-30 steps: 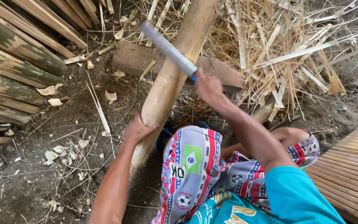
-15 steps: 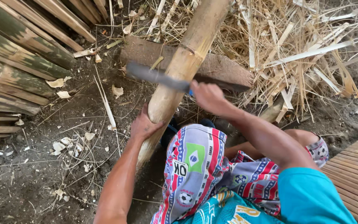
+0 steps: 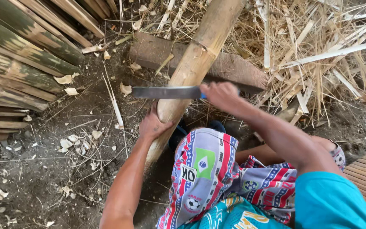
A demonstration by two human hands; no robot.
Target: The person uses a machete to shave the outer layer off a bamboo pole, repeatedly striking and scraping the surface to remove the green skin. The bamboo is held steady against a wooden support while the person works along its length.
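Blade down since a sec ago: long dark flat-bladed steel chopping knife w/ blue handle (image 3: 166, 92), raised high and angled then, now lying level across thick tan bamboo pole (image 3: 193, 72), edge against its left face just above lower cut end. Reads as a chopping or paring stroke landed on pole, work on that end under way. Pole itself unmoved, propped aslant over rough brown wooden block (image 3: 234, 68), lower end toward knees. Right hand (image 3: 221, 95) clamped on knife handle, just right of pole. Left hand (image 3: 151, 125) closed round pole's lower left side, bracing; slid a little up pole vs. earlier. Hands apart, pole between.

Hard to make out: whether edge has bitten in or only rests on skin; handle mostly under fingers; pole's top cut off by frame. Patterned red-white-blue cloth (image 3: 204, 178) hides ground below pole. Stack of split green-brown bamboo slats (image 3: 18, 55) left of pole, pale straw-like shavings (image 3: 318, 55) right of it.
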